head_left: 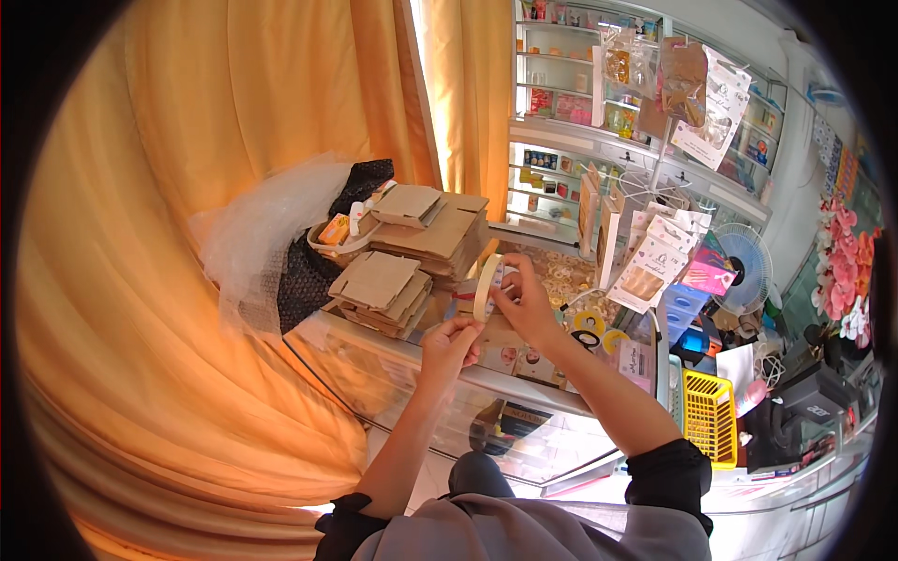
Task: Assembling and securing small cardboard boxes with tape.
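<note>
While in both hands (pixel 524 304), tape roll (pixel 485 286)

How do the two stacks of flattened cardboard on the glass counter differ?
The front cardboard stack sits nearer the person, left of the left hand; the rear cardboard stack lies farther back, by the orange curtain. The front one looks smaller in footprint, with pieces skewed; the rear one spreads wider, with a small folded piece on top. Both are plain brown and rest on the glass counter.
</note>
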Available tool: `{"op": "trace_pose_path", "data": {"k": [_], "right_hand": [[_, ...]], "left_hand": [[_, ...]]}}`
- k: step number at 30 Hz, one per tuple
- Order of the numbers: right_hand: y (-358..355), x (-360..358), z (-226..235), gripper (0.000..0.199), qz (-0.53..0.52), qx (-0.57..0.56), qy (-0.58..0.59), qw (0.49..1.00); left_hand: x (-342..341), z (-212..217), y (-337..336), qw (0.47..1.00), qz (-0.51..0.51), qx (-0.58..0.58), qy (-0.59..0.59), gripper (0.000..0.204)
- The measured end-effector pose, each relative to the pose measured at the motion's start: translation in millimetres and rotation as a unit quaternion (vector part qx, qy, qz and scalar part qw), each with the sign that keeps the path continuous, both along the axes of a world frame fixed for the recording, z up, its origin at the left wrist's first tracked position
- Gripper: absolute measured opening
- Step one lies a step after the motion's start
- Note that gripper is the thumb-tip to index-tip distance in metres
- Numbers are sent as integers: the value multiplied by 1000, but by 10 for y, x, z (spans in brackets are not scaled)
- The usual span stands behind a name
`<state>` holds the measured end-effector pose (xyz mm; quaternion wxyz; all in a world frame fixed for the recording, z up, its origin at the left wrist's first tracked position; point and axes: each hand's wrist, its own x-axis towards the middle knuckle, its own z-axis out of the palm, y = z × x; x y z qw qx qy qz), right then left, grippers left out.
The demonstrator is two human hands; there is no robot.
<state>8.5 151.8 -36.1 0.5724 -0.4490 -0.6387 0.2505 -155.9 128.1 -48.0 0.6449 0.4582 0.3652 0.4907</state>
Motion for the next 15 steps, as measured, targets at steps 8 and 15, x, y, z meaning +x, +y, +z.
{"op": "trace_pose_path", "data": {"k": [8,15], "right_hand": [[-8,-1,8,42,-32,11,-14,999],[-9,3,29,47,-28,0,-16,999]], "left_hand": [[5,30,-19,999,-13,31,-14,14],[11,-6,-5,999,-9,30,-12,13]]}}
